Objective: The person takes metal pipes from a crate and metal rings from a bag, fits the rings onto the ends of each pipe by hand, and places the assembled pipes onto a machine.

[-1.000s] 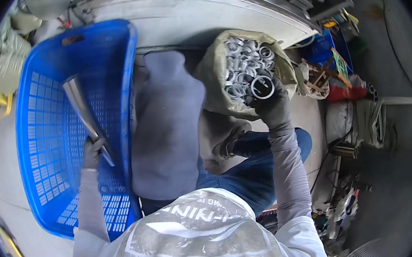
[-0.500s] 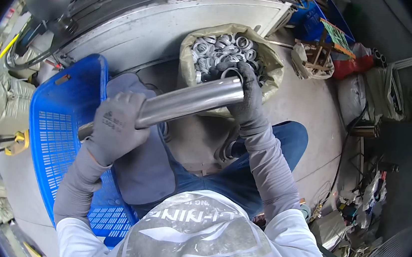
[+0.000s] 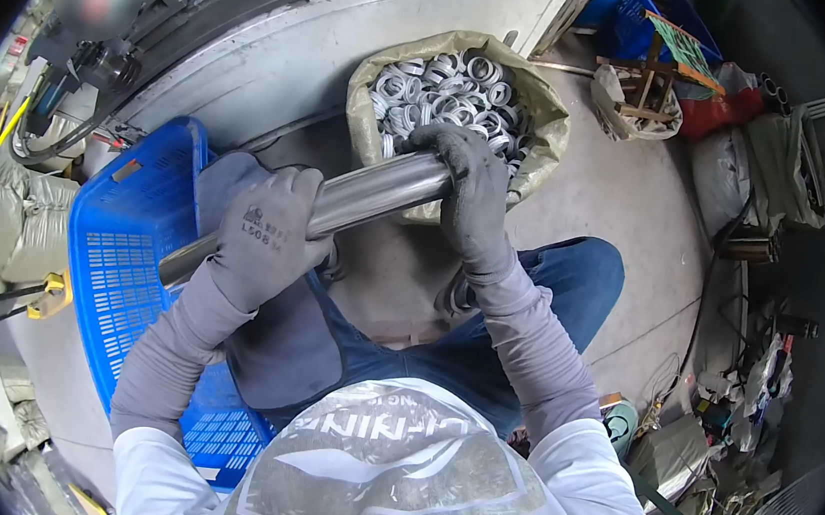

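Observation:
A shiny metal tube lies slantwise across my lap, its far end higher and to the right. Gloved in grey, my left hand is wrapped round its middle. The tube's lower end pokes out behind that hand, over the blue basket. My right hand, also gloved, is closed over the upper end and hides it; whether a ring is under those fingers I cannot tell. Just beyond sits an open sack filled with silvery metal rings.
A grey pad covers my left thigh, beside the basket. Behind the sack runs a white machine panel. Toward the right are a small wooden stool, a red bag and stacked sacks.
My right hand has come back toward me and left, now covering the tube's end, where a ring showed before. My left hand and the tube have shifted slightly.

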`<state>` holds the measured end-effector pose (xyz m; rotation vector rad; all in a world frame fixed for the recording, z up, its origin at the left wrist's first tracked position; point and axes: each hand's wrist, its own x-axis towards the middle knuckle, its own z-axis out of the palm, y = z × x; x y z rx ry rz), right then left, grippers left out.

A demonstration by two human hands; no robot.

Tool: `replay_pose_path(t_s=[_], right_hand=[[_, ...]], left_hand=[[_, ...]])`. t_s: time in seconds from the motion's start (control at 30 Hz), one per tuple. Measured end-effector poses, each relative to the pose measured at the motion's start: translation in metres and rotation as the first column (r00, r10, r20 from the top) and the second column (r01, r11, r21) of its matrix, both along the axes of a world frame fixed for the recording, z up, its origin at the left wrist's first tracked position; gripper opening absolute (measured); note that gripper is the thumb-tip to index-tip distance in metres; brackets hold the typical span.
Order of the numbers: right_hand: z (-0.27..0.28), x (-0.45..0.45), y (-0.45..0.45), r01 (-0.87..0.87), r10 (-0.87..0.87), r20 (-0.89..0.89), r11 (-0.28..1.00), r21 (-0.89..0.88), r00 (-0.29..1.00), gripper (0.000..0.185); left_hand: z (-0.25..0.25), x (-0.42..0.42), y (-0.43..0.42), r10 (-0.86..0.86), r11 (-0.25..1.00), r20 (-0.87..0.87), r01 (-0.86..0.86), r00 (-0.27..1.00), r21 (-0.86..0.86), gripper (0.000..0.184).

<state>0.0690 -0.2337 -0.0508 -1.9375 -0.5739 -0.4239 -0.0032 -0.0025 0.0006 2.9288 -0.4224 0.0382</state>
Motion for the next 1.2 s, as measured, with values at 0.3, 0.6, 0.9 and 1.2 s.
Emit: replay_pose_path(t_s=[0.3, 0.6, 0.9, 1.2], right_hand=[[-0.036, 0.005, 0.023, 0.078, -0.054, -0.171, 0.987, 0.141, 0.984, 0.030], [-0.082, 0.065, -0.025, 0.265, -0.016, -0.486, 0.853, 0.449, 0.874, 0.027], [-0.104, 0.074, -0.007, 0.135, -0.153, -0.438, 0.988, -0.071, 0.886, 0.047], [-0.145, 0.040, 0.006, 0.058, -0.218, -0.111, 0.645, -0.762, 0.970, 0.024]], left_hand=[[-0.006, 0.005, 0.002, -0.019, 0.999, -0.026, 0.020, 0.999, 0.038, 0.051], [-0.023, -0.026, 0.008, 0.125, 0.555, -0.202, -0.238, 0.971, -0.797, 0.059], [0.058, 0.057, 0.052, 0.112, 0.982, 0.844, 0.074, 0.525, -0.176, 0.023], [0.026, 0.006, 0.011, -0.013, 0.998, 0.216, 0.000, 0.976, 0.059, 0.060]])
